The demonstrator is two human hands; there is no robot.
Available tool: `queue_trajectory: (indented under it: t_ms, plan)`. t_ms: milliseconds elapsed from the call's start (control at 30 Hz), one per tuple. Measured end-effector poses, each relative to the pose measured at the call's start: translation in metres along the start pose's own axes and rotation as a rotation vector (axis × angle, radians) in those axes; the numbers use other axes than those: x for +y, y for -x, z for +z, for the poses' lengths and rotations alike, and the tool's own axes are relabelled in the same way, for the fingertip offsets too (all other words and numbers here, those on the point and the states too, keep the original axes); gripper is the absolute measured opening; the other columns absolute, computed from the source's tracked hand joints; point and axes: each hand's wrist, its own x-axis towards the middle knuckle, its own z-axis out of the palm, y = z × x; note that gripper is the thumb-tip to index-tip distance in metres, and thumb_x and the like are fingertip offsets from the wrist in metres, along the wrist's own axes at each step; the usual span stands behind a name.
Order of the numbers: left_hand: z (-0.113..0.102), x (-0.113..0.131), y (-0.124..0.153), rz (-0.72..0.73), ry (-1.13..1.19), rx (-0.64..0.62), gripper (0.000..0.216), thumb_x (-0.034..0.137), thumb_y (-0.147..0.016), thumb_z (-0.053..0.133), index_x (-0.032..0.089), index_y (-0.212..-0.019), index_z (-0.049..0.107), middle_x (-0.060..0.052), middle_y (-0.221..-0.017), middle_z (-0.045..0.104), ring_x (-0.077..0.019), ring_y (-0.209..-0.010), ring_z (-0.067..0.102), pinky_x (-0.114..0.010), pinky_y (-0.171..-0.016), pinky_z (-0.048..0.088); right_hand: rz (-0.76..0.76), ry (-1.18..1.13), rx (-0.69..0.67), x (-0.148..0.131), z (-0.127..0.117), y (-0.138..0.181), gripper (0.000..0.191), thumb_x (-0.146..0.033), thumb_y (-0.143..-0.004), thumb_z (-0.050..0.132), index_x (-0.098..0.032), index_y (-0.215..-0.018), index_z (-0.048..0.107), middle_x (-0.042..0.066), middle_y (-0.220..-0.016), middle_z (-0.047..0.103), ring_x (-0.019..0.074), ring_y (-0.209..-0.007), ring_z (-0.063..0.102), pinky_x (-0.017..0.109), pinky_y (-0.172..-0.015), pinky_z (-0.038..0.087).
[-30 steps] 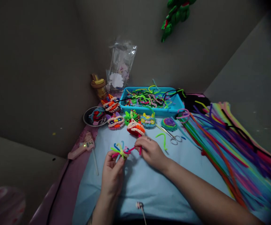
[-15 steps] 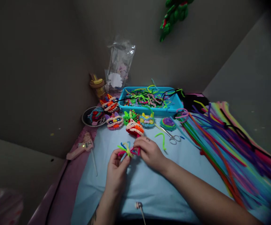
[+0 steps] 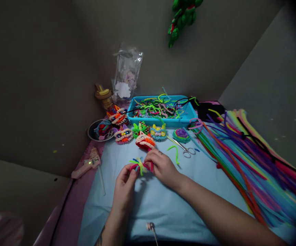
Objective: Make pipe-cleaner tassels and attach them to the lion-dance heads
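Between my hands, above the blue cloth, is a small bundle of pipe cleaners [image 3: 140,165] in pink, yellow, green and blue. My left hand [image 3: 125,181] pinches its left end between thumb and fingers. With closed fingers, my right hand [image 3: 162,167] grips the pink strands at the right end. Just beyond my right hand sits a red, orange and cream pipe-cleaner head [image 3: 145,140]. Several similar heads stand behind it, among them a yellow and blue one [image 3: 158,132] and a purple and orange one [image 3: 123,134]. A lime pipe cleaner [image 3: 176,155] lies to the right.
Scissors [image 3: 186,151] lie beside a coiled purple and teal disc [image 3: 181,134]. Behind is a blue tray [image 3: 160,123] of pipe-cleaner scraps. A pink glue gun [image 3: 87,166] and a bowl [image 3: 89,131] are at left. Long pipe cleaners [image 3: 250,167] cover the right side.
My left hand has shifted slightly left and down, and the bundle has turned a little between my hands. The whole view has shifted slightly. Both hands keep their grip.
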Motion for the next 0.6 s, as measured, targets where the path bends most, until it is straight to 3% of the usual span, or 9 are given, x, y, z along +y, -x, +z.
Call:
queue_trajectory:
  t_ms: [200,600]
  plan:
    - [-0.0024,0.0035,-0.0003,-0.028,0.045,0.019,0.027,0.039,-0.07,0.076,0.015,-0.08,0.066,0.002,-0.065,0.06,-0.0074,-0.06,0.05,-0.018,-0.059,0.04,-0.01,0.076,-0.017,0.0013,-0.0016,0.0003,0.014,-0.011,-0.088,0.05,-0.019,-0.087,0.061,0.006,-0.086,0.06,0.018,-0.08,0.056,0.031,-0.073,0.047]
    - [0.0026,0.0002,-0.0022,-0.035,0.017,0.054,0.029,0.036,-0.067,0.078,0.017,-0.084,0.065,0.0,-0.073,0.065,-0.0092,-0.068,0.058,-0.02,-0.067,0.045,0.03,0.008,-0.011,0.0018,-0.0002,-0.0006,0.016,-0.007,-0.086,0.049,-0.02,-0.084,0.059,0.005,-0.084,0.059,0.0179,-0.08,0.055,0.031,-0.073,0.046]
